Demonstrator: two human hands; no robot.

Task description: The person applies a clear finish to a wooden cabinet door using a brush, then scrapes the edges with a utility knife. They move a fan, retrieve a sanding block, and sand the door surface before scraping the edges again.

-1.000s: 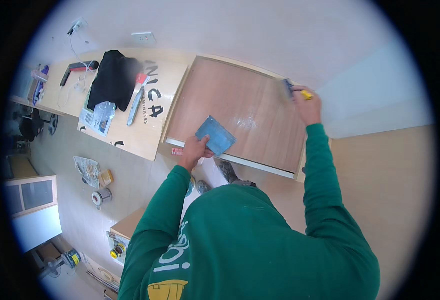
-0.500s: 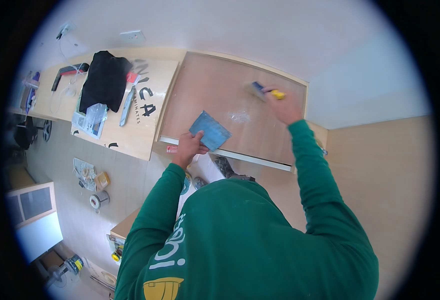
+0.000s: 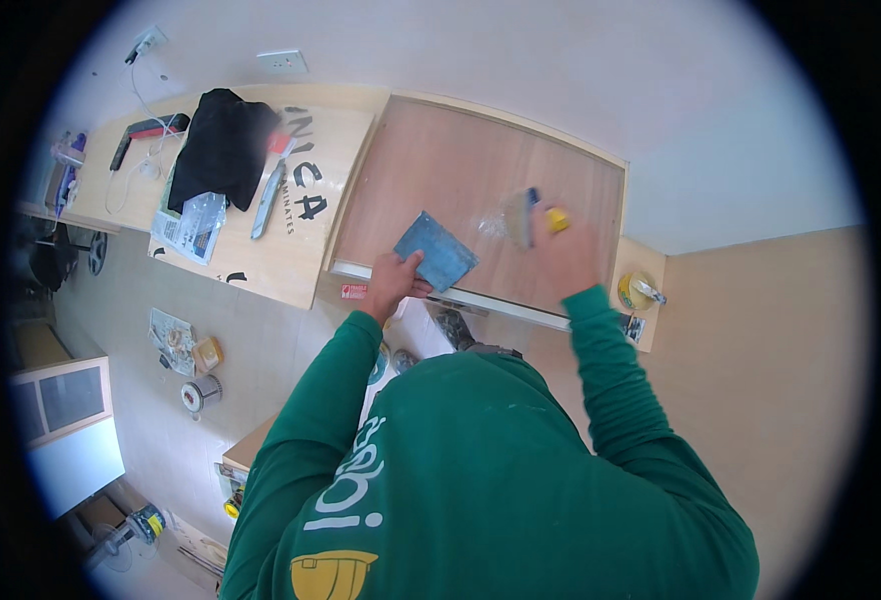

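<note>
My left hand (image 3: 398,285) has thumb and fingers clamped on the near-left edge of a blue rectangular sheet (image 3: 439,252), at the near side of a wood-grained panel (image 3: 441,165). My right hand (image 3: 569,258), blurred, is closed on a yellow-handled brush (image 3: 532,215) over the panel's right half; bristle contact cannot be determined. Black cloth (image 3: 223,150) lies far left.

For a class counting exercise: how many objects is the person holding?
2: a flat blue plate in the left hand, and a yellow-handled tool in the right hand. Something smaller could be hidden.
</note>
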